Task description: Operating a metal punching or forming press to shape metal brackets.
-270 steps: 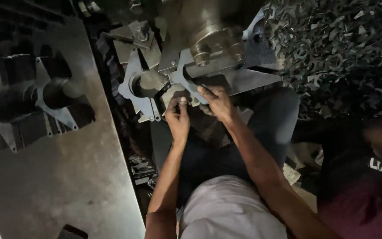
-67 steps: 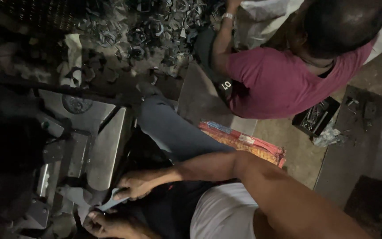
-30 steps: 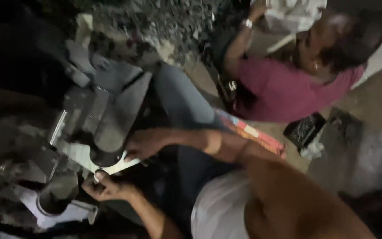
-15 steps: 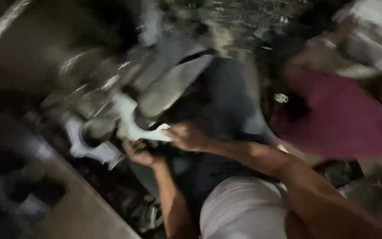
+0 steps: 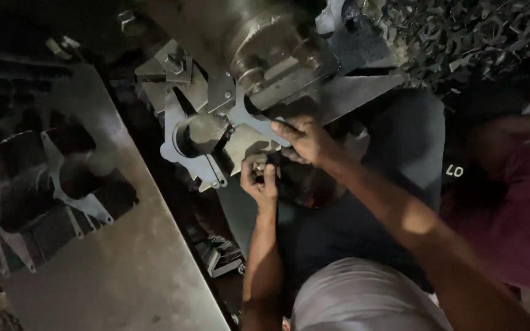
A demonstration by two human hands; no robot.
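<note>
Your right hand (image 5: 307, 140) rests on a flat grey metal plate (image 5: 246, 117) seated under the press head (image 5: 265, 43); the grip is closed on the plate's near edge, fingers over the top. The plate's curved cut-out sits against the round body of the press head. Your left hand (image 5: 260, 179) is just below and beside the right, fingers pinched narrow on something small; what it pinches cannot be told in this light.

Left of the held plate lies a second cut plate (image 5: 192, 147) with a round opening, touching the machine base. Your dark-trousered knee (image 5: 394, 141) sits directly to the right of the work, close against the press.

On the steel bench (image 5: 124, 263) to your left stands a stack of shaped plates (image 5: 38, 190), well apart from your hands. A heap of dark metal offcuts (image 5: 467, 37) fills the upper right. A co-worker in a maroon shirt (image 5: 522, 214) crowds the right edge, near your right arm. More scrap pieces (image 5: 219, 257) lie on the floor between bench and leg.
</note>
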